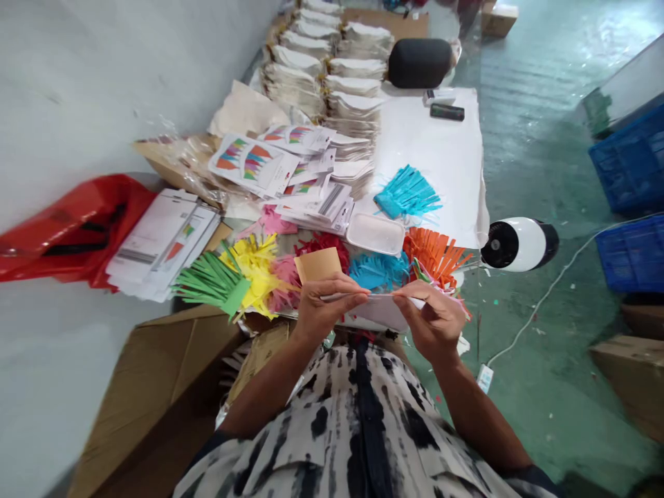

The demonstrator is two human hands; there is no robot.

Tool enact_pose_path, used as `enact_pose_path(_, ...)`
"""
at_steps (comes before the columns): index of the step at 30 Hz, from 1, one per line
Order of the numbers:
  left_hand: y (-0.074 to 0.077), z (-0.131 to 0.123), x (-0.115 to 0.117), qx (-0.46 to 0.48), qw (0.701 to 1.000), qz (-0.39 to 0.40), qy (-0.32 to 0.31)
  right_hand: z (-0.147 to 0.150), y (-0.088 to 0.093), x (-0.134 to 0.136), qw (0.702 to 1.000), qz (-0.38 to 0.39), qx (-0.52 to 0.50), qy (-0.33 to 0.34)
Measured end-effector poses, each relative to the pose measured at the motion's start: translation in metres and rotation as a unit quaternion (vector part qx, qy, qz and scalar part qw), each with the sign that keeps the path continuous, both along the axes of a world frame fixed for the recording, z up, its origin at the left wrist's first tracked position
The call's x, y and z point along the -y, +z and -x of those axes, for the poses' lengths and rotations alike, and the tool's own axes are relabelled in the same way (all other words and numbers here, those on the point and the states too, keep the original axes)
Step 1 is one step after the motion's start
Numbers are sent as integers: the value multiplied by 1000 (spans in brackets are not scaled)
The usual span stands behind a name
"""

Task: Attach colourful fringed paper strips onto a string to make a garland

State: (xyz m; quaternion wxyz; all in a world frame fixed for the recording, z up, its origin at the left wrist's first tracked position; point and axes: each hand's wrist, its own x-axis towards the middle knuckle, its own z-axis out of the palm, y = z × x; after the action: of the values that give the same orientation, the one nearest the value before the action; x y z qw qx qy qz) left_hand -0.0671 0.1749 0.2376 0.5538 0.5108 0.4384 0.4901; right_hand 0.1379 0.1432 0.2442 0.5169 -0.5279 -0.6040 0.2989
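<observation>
My left hand [326,304] and my right hand [430,318] are both closed in a pinch on the two ends of a thin flat clear packet [381,296], held level in front of my chest. A tan card [318,264] stands just behind my left hand. Behind the hands lie bundles of fringed paper tassels: green [210,282], yellow [255,263], pink [283,280], dark red [324,243], blue [376,270], orange [434,252] and light blue [407,194]. A white plastic tray [374,234] sits among them.
Printed cards [254,162] and white packets [332,69] are stacked on the white table [440,149]. A red bag [72,225] lies left, open cardboard boxes [166,373] below it. A small fan [519,243], white cable [550,290] and blue crates [630,207] are on the right.
</observation>
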Motion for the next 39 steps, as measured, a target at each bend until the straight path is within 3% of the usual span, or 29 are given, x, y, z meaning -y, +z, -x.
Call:
enact_pose_path(3,-8,7,-19,-8,996,65,-56,-7,-10,-19,996,84,-12,-22)
enact_pose_path(5,-20,16,-36,7,994,64,-91,-19,-24,-46,986,141,-69,-53)
enact_pose_path(7,-34,27,-50,20,995,8,-96,-35,-43,-78,962,191,-178,-82)
enact_pose_path(10,-50,40,-60,-96,977,-131,-141,-55,-72,-113,928,270,-232,-106)
enact_pose_path(13,-52,41,-56,-205,929,-252,-175,-55,-94,-117,911,360,-186,-76)
enact_pose_path(15,-51,37,-50,-213,914,-278,-205,-46,-104,-106,904,393,-163,-42)
enact_pose_path(17,-53,34,-41,-186,931,-229,-214,-39,-110,-89,898,412,-152,-16)
enact_pose_path(18,-56,32,-36,-167,952,-172,-188,-37,-111,-80,899,412,-148,-6)
enact_pose_path(21,-70,29,-18,-125,991,33,-42,-39,-106,-48,928,339,-151,35)
enact_pose_path(23,-79,26,-7,-110,989,102,16,-40,-97,-29,945,267,-161,99)
enact_pose_path(25,-84,22,1,-96,987,124,31,-36,-89,-14,956,225,-129,135)
enact_pose_path(30,-85,18,11,-57,983,172,16,-17,-86,-8,983,181,-35,-2)
enact_pose_path(32,-84,19,14,-10,979,200,39,-13,-89,-11,983,179,-48,-6)
enact_pose_path(36,-88,14,19,138,947,251,147,-9,-91,-11,978,187,-93,14)
enact_pose_path(39,-95,7,20,169,923,293,182,-2,-90,-6,983,172,-62,11)
